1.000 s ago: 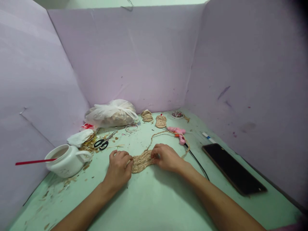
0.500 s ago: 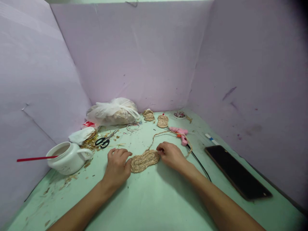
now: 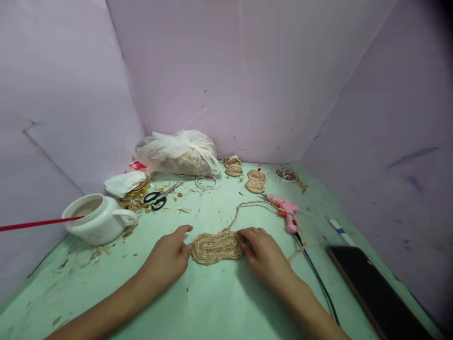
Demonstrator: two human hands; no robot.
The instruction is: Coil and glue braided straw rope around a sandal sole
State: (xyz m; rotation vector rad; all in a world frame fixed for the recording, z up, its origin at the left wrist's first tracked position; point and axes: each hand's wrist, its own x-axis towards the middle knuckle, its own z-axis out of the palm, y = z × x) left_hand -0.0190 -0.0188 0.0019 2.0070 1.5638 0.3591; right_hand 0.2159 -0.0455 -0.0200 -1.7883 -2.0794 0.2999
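A flat peanut-shaped coil of jute rope (image 3: 216,246) lies on the green table (image 3: 219,302) between my hands. Its loose rope tail (image 3: 247,204) loops away toward the back right. My left hand (image 3: 166,257) rests on the table at the coil's left end, index finger stretched out and thumb against the edge. My right hand (image 3: 264,252) is at the coil's right end, fingers curled and pinching that edge.
A pink glue gun (image 3: 285,210) with a black cord (image 3: 314,278) lies to the right, then a dark phone (image 3: 375,293) and a white pen (image 3: 339,229). On the left are a white pot (image 3: 97,219), scissors (image 3: 159,197), scraps and a plastic bag (image 3: 179,152). Purple boards wall three sides.
Both hands slid off the top of the coil to its two ends, so it now lies uncovered. The view has swung left and downward.
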